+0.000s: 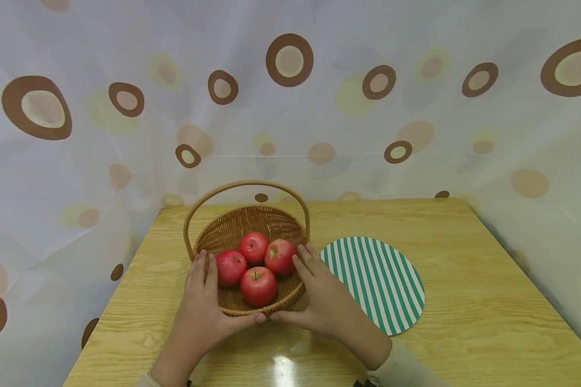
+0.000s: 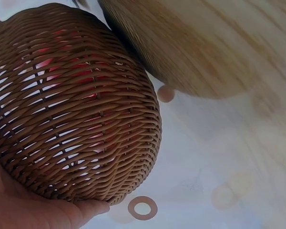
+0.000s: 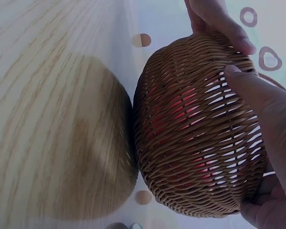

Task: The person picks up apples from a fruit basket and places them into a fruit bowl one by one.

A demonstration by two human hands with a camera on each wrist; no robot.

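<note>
Wicker basket [image 1: 247,216] is sitting on the left half of the bench [image 1: 484,301], four red apples [image 1: 259,287] lying inside, handle [image 1: 249,182] arching up over the back. I'm seeing the left hand [image 1: 200,312] clamping the left side, the right hand [image 1: 326,298] clamping the right, both thumbs lying along the front rim, tips near each other. Right fingertips are lying close by the right-hand apple; I'm not managing to tell if they're touching.

Progress, my read: filling is looking done, two-handed grip too; letting go is remaining. Whether the base is fully resting or slightly raised, I'm not able to tell. Green-and-white striped mat [image 1: 377,285] is lying flat to the right, basket standing beside it, not on it. Spotted curtain [image 1: 339,129] is hanging behind.
</note>
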